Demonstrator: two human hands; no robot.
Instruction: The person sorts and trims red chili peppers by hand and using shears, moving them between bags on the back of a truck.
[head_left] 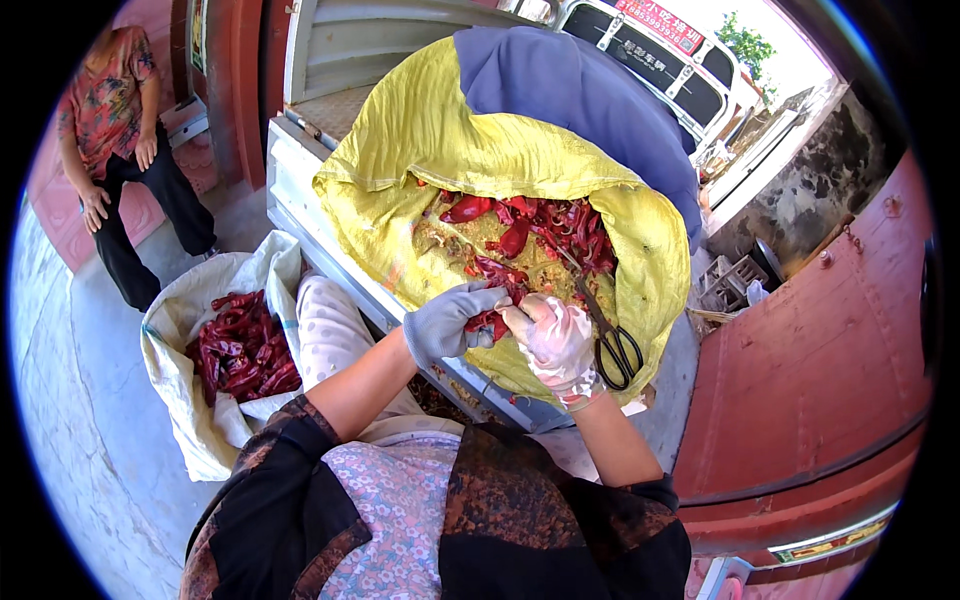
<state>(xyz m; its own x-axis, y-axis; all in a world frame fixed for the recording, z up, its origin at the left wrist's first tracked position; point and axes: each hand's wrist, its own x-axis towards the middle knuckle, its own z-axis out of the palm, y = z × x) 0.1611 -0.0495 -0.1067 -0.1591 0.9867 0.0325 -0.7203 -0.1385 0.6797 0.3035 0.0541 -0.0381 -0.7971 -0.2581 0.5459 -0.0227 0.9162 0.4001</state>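
My left hand (pixel 455 322), in a grey glove, is closed round a dried red chili pepper (pixel 487 324). My right hand (pixel 549 337), in a torn whitish glove with bare fingertips, pinches at the same spot, its fingertips meeting the left hand's. Whatever small part the right fingers grip is hidden. Both hands are above the near side of an open yellow woven sack (pixel 420 130). More dried red chilies (pixel 575 228) lie inside it among pale seeds and bits. Scissors with black handles (pixel 619 357) rest on the sack just right of my right hand, blades pointing away.
The yellow sack lies on a metal truck bed (pixel 315 205), with a dark blue cloth (pixel 570 85) behind it. A white sack (pixel 180 340) of red chilies stands on the floor at left. Another person (pixel 115 150) sits beyond it. A red metal door (pixel 800 370) is at right.
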